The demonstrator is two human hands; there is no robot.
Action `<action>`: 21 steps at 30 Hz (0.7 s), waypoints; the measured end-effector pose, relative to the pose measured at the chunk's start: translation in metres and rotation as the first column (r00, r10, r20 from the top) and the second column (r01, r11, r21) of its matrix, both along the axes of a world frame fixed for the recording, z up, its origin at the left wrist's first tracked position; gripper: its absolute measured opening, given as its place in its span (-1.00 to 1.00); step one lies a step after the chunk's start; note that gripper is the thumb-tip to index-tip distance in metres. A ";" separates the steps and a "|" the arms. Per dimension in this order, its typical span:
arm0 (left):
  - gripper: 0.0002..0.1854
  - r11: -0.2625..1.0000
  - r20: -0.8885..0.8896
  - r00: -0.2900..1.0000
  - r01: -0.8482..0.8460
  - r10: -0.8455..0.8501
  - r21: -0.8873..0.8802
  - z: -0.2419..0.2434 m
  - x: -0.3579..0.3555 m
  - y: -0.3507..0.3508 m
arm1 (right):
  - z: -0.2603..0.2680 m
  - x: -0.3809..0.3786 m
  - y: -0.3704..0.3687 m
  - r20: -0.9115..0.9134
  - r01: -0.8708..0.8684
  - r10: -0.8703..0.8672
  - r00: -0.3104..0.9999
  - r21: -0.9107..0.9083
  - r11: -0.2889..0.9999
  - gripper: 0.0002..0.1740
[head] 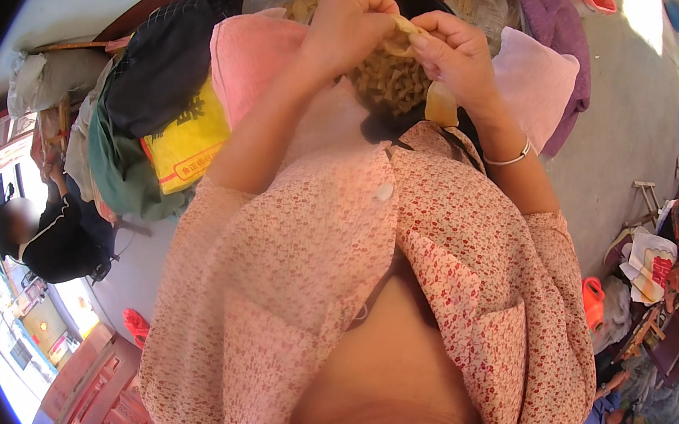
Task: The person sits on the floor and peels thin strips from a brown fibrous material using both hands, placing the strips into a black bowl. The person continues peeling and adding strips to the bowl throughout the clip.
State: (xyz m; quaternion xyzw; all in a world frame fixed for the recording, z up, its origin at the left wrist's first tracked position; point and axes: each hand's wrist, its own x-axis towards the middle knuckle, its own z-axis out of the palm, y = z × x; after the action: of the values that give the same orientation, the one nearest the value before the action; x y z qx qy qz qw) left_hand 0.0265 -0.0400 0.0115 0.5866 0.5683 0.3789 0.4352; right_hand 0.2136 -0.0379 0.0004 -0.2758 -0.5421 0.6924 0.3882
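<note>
My left hand [350,31] and my right hand [455,52] are raised close together at the top of the view. Between their fingertips they hold a thin, pale yellow, pliable piece [402,38], with each hand pinching one side. Below it lies a heap of small tan-brown curled pieces [392,83]; what holds them is mostly hidden. A yellowish translucent object [441,105] is under my right wrist. A pink cloth [253,61] lies beside my left forearm, and a paler pink cloth [536,84] beyond my right one.
Dark clothing [164,66] and a yellow printed bag [190,141] are piled at the left. A person in black [69,244] is farther left; another in blue [602,418] is at lower right. A purple cloth [550,16] hangs at the upper right, near an orange-red item [593,302] lower down.
</note>
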 end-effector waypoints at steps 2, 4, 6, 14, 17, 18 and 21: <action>-0.83 0.999 -0.029 0.999 0.019 -0.018 0.026 -0.001 0.000 0.000 | 0.001 0.001 0.000 -0.185 -0.086 0.038 0.982 -0.258 0.962 -0.83; -0.89 0.983 -0.166 0.984 -0.035 0.066 0.181 0.006 0.008 -0.001 | -0.008 0.002 0.003 -0.355 -0.160 0.027 0.934 -0.348 0.924 -0.82; -0.91 0.959 -0.259 0.957 -0.055 0.130 0.279 0.009 0.014 -0.004 | -0.014 0.005 0.008 -0.483 -0.244 0.022 0.875 -0.402 0.883 -0.81; -0.75 0.928 -0.409 0.911 0.190 -0.044 0.322 0.011 0.010 -0.009 | -0.020 0.002 0.014 -0.083 0.029 -0.034 0.996 -0.064 0.998 -0.80; -0.66 0.946 -0.680 0.728 0.274 -0.086 0.174 0.019 0.005 -0.004 | -0.020 -0.006 0.007 0.024 0.087 -0.088 0.996 0.055 0.995 -0.79; -0.66 0.956 -0.653 0.750 0.256 -0.104 0.141 0.019 0.004 -0.004 | -0.018 -0.006 0.008 0.028 0.081 -0.084 0.996 0.072 0.994 -0.79; -0.64 0.971 -0.468 0.871 0.221 -0.153 0.094 0.014 0.002 -0.004 | -0.012 -0.008 0.012 0.067 0.084 -0.098 0.993 0.184 0.979 -0.80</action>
State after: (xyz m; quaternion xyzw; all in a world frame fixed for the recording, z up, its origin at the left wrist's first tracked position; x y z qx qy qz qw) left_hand 0.0281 -0.0435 0.0258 0.7414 0.5661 0.2263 0.2804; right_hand 0.2051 -0.0263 -0.0112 -0.2902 -0.6039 0.6107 0.4221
